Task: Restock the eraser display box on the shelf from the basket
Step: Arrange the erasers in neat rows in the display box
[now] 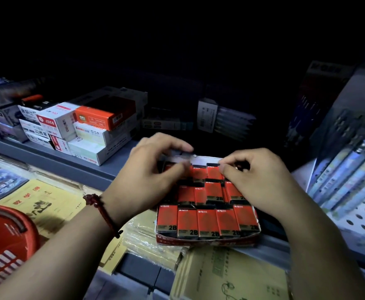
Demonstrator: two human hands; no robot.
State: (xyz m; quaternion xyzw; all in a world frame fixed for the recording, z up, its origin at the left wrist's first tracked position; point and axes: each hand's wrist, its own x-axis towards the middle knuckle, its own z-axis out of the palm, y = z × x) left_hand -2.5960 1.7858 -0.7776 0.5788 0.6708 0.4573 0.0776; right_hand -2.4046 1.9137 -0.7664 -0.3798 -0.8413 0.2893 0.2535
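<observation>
The grey metal shelf (80,167) carries the landmark, a red cardboard display box (207,241), which is set at the front edge of the shelf, probably so that it can be filled without a deep reach. A red plastic basket (4,241) is seen low and well to the left of the display box, cut off by the frame edge; its content is not visible. Stacked white and orange cartons (90,126) stand behind and to the left of the box, and yellow exercise books (231,273) lie just under its front.

Both hands are held over the back part of the box. The left hand (153,169) is placed at its back left corner, and a dark eraser (180,153) seems to be pinched between its thumb and its curled fingers (170,146), though this spot is blurred. The right hand (261,180) is placed at the back right, with fingers (237,158) curled down and closed on the top of a back-row eraser (214,172), likely to make room or to keep the row straight.

The red-and-black erasers (207,221) marked 2B fill the front row neatly; the middle row is looser. The back row is partly hidden by the hands, so the remaining gaps cannot be counted. The upper shelf area is too dark to be read.
</observation>
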